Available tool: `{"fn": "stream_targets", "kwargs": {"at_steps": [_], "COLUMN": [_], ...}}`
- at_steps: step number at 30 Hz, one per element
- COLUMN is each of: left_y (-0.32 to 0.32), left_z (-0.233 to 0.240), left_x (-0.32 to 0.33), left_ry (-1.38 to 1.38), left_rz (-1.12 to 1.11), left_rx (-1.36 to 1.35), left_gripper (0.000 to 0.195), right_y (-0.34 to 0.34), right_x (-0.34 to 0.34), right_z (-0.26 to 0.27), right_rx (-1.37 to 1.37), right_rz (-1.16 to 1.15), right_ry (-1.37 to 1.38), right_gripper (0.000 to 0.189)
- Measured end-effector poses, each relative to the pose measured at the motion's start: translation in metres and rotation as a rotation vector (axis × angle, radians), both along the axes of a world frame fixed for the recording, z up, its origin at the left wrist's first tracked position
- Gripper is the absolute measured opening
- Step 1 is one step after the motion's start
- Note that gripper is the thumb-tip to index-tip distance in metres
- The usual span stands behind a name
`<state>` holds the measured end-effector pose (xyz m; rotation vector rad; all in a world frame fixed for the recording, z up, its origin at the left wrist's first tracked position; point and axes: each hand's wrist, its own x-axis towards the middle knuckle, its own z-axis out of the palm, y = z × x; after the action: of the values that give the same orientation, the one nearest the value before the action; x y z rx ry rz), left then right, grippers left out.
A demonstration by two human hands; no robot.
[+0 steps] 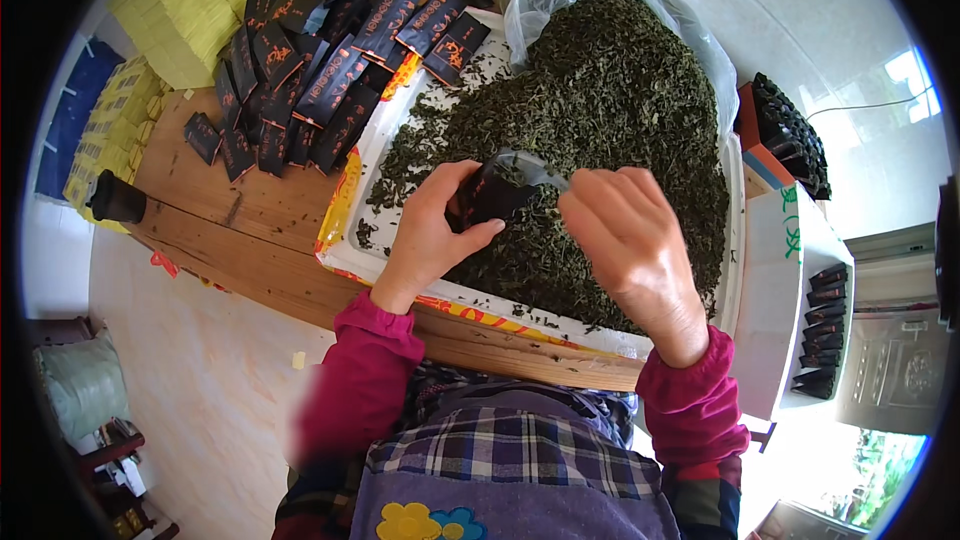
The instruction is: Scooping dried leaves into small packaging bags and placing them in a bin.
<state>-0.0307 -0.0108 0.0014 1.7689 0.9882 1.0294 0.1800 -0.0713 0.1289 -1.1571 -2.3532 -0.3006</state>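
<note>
A black foil pouch (491, 199) with red print is in my left hand (431, 229), tilted with its mouth towards the right. Dark bits of leaf show at that mouth. My right hand (626, 240), slightly blurred, is closed in a fist beside it, on a pale, thin piece that reaches into the opening. Whether this piece is a scoop or the pouch's lining, I cannot tell. Below both hands spreads a heap of dried, dark green leaves (600, 112), likely tea, in a white foam tray (382, 142).
Many filled black pouches (292, 82) lie piled on the wooden table (247, 225), left of the tray. Yellow packet stacks (195, 7) stand behind. A clear plastic bag (525, 7) spills leaves. Black cup (116, 197) at the left; white carton (772, 307) holding pouches at the right.
</note>
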Motion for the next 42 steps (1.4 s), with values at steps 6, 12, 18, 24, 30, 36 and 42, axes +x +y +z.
{"fn": "stream_targets", "kwargs": {"at_steps": [6,12,18,24,30,36,42], "left_y": [0.0,0.0,-0.002,-0.002,-0.002,0.0,0.004], "left_z": [-0.007,-0.003,-0.006,-0.001,0.001,-0.002,-0.005], "left_x": [-0.003,-0.002,-0.001,0.0,0.0,-0.002,-0.002], "left_ry": [-0.071,-0.085,-0.082,-0.082,-0.059,-0.071,-0.178], "left_rz": [0.011,0.023,0.028,0.001,-0.04,-0.038,0.006], "left_rx": [-0.008,0.011,-0.006,-0.009,0.042,0.023,0.04], "left_gripper": [0.066,0.068,0.068,0.066,0.064,0.066,0.059], "right_y": [-0.008,-0.031,-0.035,-0.025,-0.018,-0.01,-0.011], "right_x": [0.024,0.022,0.023,0.012,0.017,0.007,0.012], "right_z": [-0.001,-0.02,-0.005,-0.005,-0.004,-0.008,-0.006], "right_rx": [0.147,-0.307,-0.408,-0.331,0.139,0.176,0.192], "right_rz": [-0.151,-0.329,-0.355,-0.285,-0.164,-0.062,-0.111], "right_ry": [0.245,0.586,0.797,0.765,0.242,0.062,0.095], "right_gripper": [0.015,0.006,0.007,0.01,0.019,0.02,0.025]}}
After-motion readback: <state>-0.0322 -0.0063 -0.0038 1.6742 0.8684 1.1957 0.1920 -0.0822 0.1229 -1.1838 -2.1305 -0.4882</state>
